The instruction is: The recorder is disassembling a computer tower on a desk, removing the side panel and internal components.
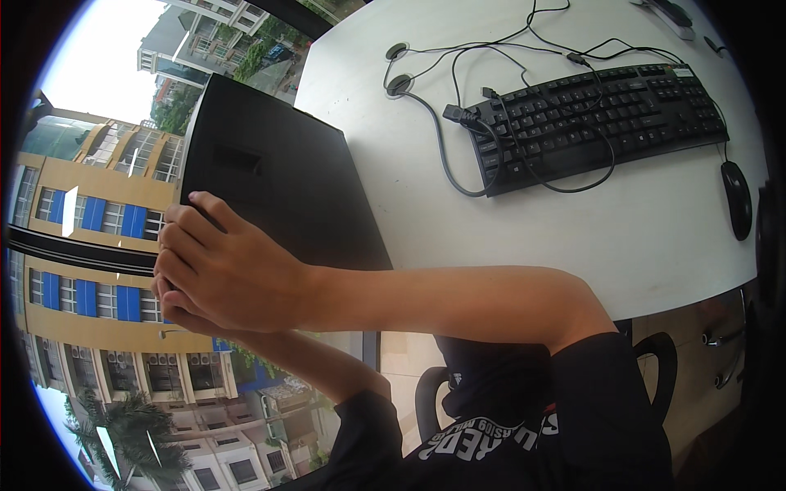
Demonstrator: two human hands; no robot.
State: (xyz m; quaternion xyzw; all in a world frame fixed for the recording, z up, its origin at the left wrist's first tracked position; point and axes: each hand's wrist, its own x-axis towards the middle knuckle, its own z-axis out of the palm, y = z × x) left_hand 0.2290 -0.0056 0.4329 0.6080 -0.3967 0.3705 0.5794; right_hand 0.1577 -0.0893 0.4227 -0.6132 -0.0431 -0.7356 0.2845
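Note:
A black computer case [286,176] with a recessed grip in its side panel stands at the left edge of the white table, by the window. My right hand [233,262] reaches across to the case's left edge, its fingers bent and closed there. Whatever lies under those fingers is hidden from me. My left hand [190,317] comes up from below, close against the right one. Most of its fingers are covered by the right hand, so its grip does not show.
A black keyboard [606,119] lies on the white table [426,233], with loose black cables [446,155] over and beside it. Two round cable holes are near the far left. A black mouse [737,200] sits at the right edge. A window bar [82,250] crosses the glass at left.

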